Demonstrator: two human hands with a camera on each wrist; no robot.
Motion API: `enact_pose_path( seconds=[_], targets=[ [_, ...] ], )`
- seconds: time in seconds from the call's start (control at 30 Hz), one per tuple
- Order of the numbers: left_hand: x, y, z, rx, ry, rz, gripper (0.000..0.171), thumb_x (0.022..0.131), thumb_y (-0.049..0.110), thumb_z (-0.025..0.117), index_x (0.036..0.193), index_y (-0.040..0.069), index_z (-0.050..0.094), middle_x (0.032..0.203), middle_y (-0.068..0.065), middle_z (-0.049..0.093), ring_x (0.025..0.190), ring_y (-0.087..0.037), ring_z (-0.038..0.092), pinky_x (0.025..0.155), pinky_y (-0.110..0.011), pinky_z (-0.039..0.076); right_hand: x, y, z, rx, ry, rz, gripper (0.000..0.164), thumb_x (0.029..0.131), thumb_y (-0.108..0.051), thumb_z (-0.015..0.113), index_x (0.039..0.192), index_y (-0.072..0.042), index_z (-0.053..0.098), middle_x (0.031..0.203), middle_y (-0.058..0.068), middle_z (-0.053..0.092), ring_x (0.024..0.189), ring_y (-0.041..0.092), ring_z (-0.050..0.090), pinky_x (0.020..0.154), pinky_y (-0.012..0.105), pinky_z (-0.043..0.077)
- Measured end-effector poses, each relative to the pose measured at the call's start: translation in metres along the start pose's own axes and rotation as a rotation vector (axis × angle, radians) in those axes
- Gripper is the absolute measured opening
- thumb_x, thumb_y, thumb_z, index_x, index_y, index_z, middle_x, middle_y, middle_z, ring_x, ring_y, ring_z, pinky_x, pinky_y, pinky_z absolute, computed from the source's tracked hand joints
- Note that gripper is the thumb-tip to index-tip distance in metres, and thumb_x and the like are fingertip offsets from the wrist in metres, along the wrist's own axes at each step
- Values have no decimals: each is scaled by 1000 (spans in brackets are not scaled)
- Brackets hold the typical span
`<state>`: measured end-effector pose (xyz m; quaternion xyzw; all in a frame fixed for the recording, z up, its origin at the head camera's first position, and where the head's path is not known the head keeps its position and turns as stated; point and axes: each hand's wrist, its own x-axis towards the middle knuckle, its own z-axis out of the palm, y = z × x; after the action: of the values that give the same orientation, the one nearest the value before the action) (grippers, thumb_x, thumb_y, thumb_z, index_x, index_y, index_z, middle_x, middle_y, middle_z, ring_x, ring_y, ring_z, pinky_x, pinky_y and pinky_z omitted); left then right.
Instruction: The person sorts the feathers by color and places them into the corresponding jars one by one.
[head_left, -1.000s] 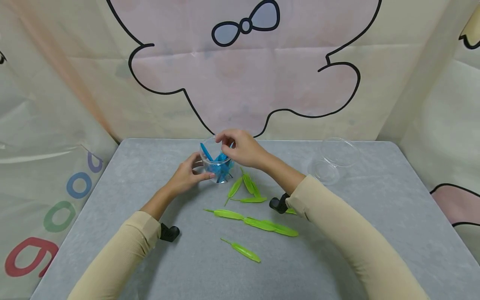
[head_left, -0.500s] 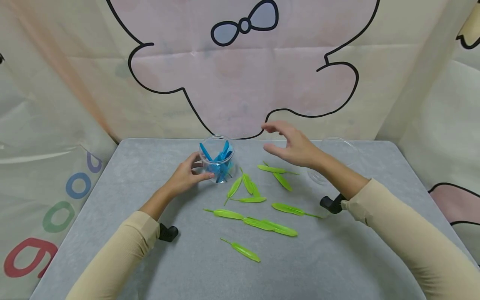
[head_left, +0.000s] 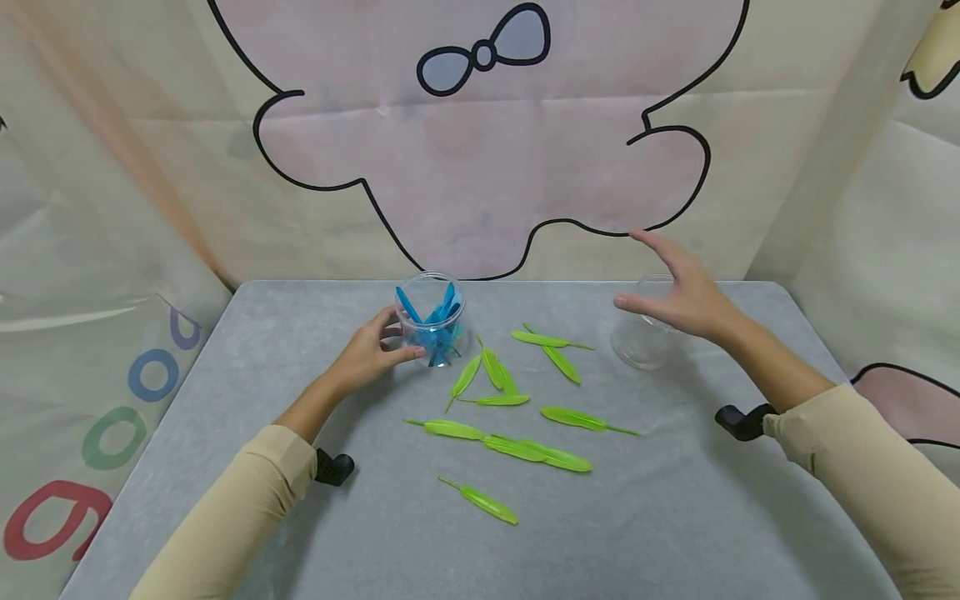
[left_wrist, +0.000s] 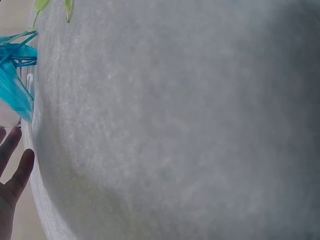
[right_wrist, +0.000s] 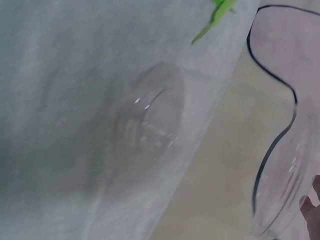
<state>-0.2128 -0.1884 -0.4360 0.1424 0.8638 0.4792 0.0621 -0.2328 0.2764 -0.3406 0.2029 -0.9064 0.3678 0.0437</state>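
We judge both cups to be light, thin, slick clear plastic, stiff enough to keep their shape but likely to dent if squeezed hard. The left cup (head_left: 433, 293) is best taken low round its wall, where the blue feathers (head_left: 437, 329) stay untouched; the right cup (head_left: 645, 342), with no contents that we can make out, looks best held by the side just under the rim. The feathers should be nearly weightless, soft in the vane and easily bent; we would pinch them by the quill.

Our left hand (head_left: 375, 346) curves round the left cup's left side, thumb on the near side, fingers on the far side, gripping it as it stands on the table (head_left: 360, 533).

Our right hand (head_left: 686, 296) is spread wide, thumb and fingers well apart, with nothing in its grasp. The right cup stands at the far right, seemingly upright, partly behind that hand; whether the fingertips touch its rim we cannot tell. The green feathers (head_left: 517, 448) lie scattered between the hands and nearer us.
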Motion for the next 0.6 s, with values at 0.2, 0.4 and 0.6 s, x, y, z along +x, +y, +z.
enact_pose_path(
  seconds=[0.2, 0.4, 0.6],
  targets=[
    [-1, 2, -1, -11, -11, 5, 83, 90, 31, 76, 156, 12, 29, 154, -14, 40, 135, -41, 46, 103, -58, 42, -16, 25, -12, 31, 17, 81, 97, 80, -26, 84, 157, -39, 25, 162, 2, 26, 148, 31, 21, 111, 67, 20],
    [-1, 1, -1, -8, -11, 8, 84, 91, 30, 75, 157, 12, 27, 155, -14, 39, 135, -41, 45, 103, -58, 42, -28, 41, -14, 141, 20, 93, 107, 78, -10, 85, 159, -31, 19, 163, 2, 23, 149, 26, 24, 120, 39, 22],
    [-3, 3, -1, 13, -8, 15, 86, 91, 28, 76, 158, 10, 25, 156, -15, 36, 136, -40, 45, 104, -56, 43, -34, 52, -8, 173, 89, 89, 117, 72, -3, 88, 160, -29, 15, 165, -1, 16, 151, 23, 17, 121, 43, 16]
  ],
)
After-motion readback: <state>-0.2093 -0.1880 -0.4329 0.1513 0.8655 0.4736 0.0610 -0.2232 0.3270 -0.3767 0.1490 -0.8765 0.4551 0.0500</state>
